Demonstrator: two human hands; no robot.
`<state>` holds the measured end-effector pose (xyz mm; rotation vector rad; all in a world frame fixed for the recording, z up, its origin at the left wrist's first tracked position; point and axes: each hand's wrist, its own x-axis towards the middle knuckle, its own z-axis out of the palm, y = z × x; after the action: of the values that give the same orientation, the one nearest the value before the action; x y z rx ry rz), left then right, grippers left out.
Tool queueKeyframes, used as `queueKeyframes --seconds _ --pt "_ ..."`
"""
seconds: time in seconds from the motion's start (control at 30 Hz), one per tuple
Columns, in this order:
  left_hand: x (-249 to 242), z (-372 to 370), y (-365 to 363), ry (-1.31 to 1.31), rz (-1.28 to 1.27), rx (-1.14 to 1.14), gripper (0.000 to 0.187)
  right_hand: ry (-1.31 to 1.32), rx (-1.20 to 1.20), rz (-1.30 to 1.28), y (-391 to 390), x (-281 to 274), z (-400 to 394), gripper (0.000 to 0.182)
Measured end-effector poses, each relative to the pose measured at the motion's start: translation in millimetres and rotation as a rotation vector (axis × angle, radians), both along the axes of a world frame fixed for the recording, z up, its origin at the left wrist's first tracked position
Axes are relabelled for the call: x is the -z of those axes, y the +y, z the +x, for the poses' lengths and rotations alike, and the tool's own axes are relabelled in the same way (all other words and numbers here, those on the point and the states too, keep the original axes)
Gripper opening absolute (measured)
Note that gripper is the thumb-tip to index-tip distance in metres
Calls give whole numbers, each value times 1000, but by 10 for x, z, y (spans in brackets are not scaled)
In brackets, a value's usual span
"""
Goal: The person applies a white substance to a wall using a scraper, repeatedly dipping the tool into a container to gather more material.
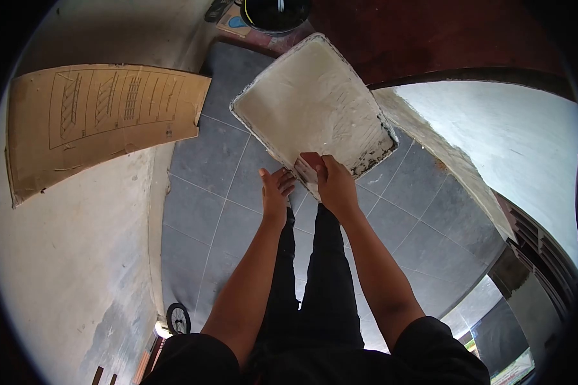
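Observation:
A square, off-white slab-like piece (pixel 302 96) with a raised, chipped rim lies tilted in front of me, its near corner towards my legs. Dark patches and scratch marks show on its right part. My right hand (pixel 337 189) is closed around a flat reddish block (pixel 309 160) with whitish smears, held over the slab's near corner. To the left of it, my left hand (pixel 276 190) has its thumb raised and fingers apart, fingertips right at the slab's near left edge. It holds nothing.
Grey floor tiles (pixel 225 212) surround my legs. A printed cardboard sheet (pixel 109 122) leans along the left wall. At the back stands a black bucket (pixel 276 16), beside a dark red surface (pixel 430 38). A low white wall (pixel 494 128) runs along the right. Behind left is a wheel (pixel 178 318).

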<state>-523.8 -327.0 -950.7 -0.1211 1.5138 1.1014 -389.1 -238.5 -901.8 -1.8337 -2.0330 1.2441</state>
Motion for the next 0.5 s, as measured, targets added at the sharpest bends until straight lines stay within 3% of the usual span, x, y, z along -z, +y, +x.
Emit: queueKeyframes --seconds 0.5 --pt "79 -42 38 -28 16 30 109 -29 47 21 -22 -20 -93 23"
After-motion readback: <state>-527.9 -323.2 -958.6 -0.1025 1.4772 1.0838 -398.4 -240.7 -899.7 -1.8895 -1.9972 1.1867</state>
